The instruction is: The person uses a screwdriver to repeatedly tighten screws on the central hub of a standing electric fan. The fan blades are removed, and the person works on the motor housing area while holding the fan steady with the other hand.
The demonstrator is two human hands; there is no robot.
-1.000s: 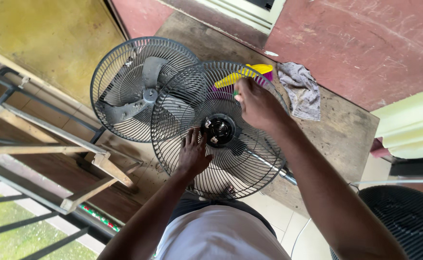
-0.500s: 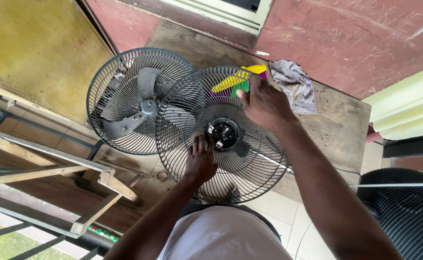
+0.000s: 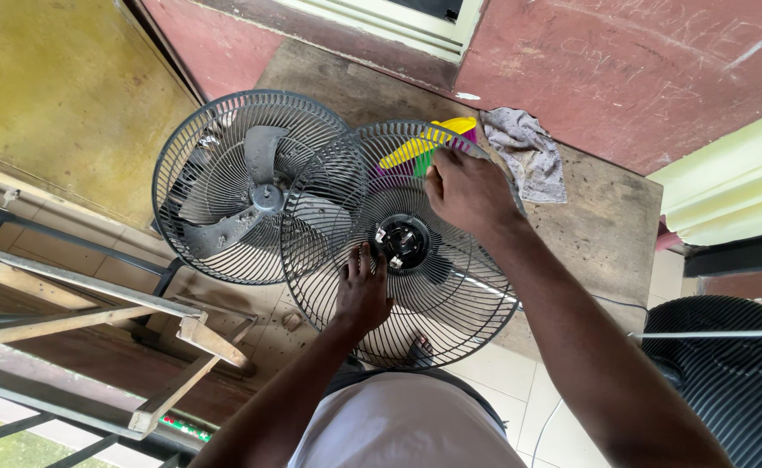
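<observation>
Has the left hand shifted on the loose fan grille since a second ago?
No. The left hand stays pressed flat on the loose fan grille, just lower-left of its centre hub, as before; only the camera moved.

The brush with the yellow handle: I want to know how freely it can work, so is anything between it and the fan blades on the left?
Yes. The right hand holds the brush against the loose wire grille, steadied by the left hand. That grille overlaps the fan, whose own guard also covers the blades.
</observation>
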